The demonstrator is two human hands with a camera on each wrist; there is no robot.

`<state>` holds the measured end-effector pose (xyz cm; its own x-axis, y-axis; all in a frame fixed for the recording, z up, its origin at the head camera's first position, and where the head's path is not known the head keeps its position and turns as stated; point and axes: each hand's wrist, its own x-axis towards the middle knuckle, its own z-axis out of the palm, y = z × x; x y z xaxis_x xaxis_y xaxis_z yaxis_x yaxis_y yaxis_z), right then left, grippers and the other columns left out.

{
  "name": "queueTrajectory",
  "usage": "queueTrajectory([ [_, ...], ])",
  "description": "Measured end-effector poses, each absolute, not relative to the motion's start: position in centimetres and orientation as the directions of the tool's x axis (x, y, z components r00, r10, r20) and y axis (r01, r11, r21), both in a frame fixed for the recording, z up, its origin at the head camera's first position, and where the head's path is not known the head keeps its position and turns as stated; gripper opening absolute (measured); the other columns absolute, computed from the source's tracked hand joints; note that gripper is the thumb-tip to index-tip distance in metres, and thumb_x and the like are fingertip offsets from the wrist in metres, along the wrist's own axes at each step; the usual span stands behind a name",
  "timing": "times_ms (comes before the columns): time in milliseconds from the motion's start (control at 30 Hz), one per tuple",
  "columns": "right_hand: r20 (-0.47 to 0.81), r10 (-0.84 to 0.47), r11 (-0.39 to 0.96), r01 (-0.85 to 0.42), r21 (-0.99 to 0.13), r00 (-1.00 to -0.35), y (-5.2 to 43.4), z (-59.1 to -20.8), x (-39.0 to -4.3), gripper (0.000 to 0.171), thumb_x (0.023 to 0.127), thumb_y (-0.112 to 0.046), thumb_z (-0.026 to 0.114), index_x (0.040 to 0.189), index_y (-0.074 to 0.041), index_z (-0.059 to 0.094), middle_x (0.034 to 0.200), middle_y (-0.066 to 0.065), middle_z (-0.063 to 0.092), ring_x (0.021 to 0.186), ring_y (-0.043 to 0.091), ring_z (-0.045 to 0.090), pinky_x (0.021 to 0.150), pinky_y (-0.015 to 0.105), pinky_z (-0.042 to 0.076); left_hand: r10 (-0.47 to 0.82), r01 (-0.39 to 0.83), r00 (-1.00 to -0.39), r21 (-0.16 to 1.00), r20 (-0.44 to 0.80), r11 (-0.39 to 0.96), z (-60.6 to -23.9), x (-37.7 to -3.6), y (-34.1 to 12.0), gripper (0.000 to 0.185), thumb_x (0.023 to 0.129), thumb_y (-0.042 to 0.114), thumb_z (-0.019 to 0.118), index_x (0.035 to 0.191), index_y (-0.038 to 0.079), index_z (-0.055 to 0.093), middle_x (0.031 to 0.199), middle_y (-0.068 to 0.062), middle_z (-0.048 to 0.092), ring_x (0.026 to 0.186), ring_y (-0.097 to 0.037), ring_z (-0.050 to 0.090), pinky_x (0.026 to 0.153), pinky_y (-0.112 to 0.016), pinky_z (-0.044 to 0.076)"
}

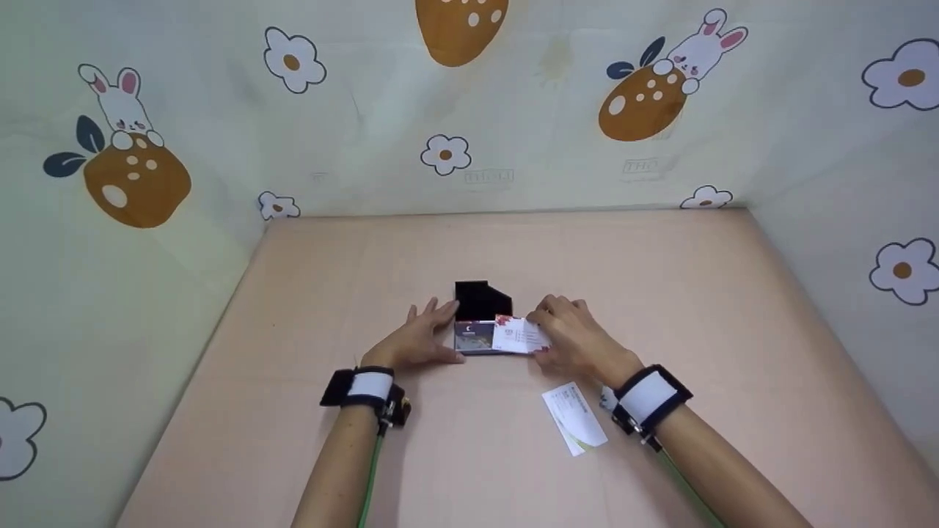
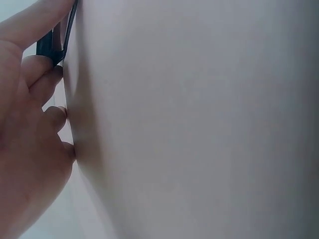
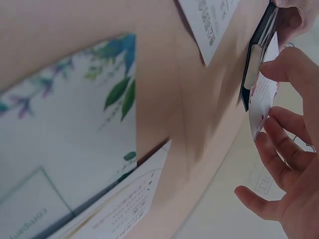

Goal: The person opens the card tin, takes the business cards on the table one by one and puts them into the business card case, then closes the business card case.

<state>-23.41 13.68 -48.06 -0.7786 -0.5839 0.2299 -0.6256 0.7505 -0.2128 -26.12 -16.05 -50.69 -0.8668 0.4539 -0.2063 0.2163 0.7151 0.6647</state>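
A black business card holder [image 1: 480,301] lies on the table with its flap folded back, away from the person. Inside shows a dark printed card [image 1: 473,337]. My left hand [image 1: 419,339] grips the holder's left end, thumb at the near corner and fingers at the far side. With thumb and fingers my right hand [image 1: 579,339] pinches a white business card [image 1: 517,335] with red floral corners. That card overlaps the right part of the holder and sticks out past its end. In the right wrist view the pinched card [image 3: 261,102] stands tilted against the holder's edge.
On the table before the right hand lies a loose white card [image 1: 574,418] with a green corner. Under the right wrist are a card with painted leaves [image 3: 65,124] and one with a gold line [image 3: 124,209]. A patterned wall covering [image 1: 513,110] bounds the table [image 1: 352,257].
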Motion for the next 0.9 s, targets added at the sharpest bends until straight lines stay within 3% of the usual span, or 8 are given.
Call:
queueTrajectory([
  [433, 0.183, -0.592, 0.749, -0.62, -0.235, -0.785, 11.8, -47.5, -24.2, 0.056, 0.075, -0.024, 0.086, 0.124, -0.003, 0.067, 0.12, 0.014, 0.063, 0.111, 0.03, 0.058, 0.101, 0.049, 0.046, 0.446, 0.194, -0.869, 0.68, -0.216, 0.707, -50.6, -25.9, -16.1, 0.101, 0.081, 0.034, 0.083, 0.16, 0.016, 0.023, 0.168, 0.001, 0.019, 0.159, -0.025, -0.005, 0.128, -0.047, -0.013],
  [900, 0.237, -0.634, 0.711, -0.676, -0.196, -0.736, 10.9, -47.8, -25.5, 0.056, 0.074, -0.025, 0.087, 0.121, -0.004, 0.067, 0.117, 0.015, 0.063, 0.109, 0.032, 0.06, 0.098, 0.051, 0.048, 0.438, 0.19, -0.87, 0.666, -0.227, 0.722, -50.7, -26.0, -16.1, 0.101, 0.08, 0.034, 0.083, 0.16, 0.016, 0.024, 0.168, 0.0, 0.019, 0.159, -0.024, -0.004, 0.129, -0.046, -0.012],
])
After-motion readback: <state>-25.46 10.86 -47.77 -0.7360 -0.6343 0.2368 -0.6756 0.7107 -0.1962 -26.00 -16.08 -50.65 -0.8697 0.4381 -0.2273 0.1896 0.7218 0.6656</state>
